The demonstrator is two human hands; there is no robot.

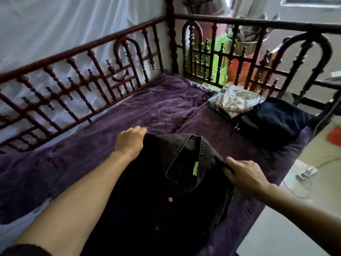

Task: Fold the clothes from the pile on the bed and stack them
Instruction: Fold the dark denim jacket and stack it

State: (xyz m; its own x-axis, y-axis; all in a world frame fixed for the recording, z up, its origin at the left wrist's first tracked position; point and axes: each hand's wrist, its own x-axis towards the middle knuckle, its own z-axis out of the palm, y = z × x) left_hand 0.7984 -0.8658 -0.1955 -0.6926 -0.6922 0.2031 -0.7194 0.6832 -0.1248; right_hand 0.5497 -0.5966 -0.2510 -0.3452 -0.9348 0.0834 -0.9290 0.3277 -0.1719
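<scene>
I have the black shirt [153,191] held by its shoulders, spread front-up on the purple bedspread [77,156] at the near end of the bed, its collar pointing away from me toward the footboard rail [258,23]. My left hand [130,140] is closed over the shoulder seam on the side of the shirt nearer the long side railing [77,71], fingers curled down into the cloth; my right hand [245,175] pinches the other shoulder, just beside the collar with the green label [195,168], thumb and fingers narrow on the fabric. The shirt's buttons show down the front, and its lower half runs out of sight below my arms, so I cannot tell whether the sleeves are tucked. I judge this one is only at the laying-out stage, with no fold made in it that I can see. Beyond the shirt's collar and off toward the footboard rail lies the rest: a patterned grey garment [238,100] sits on top of dark clothes [273,121], touching them. Whether that heap is the untouched pile or the start of a folded stack I cannot say; it looks loose and rumpled to me, so I reckon most of the task is left
</scene>
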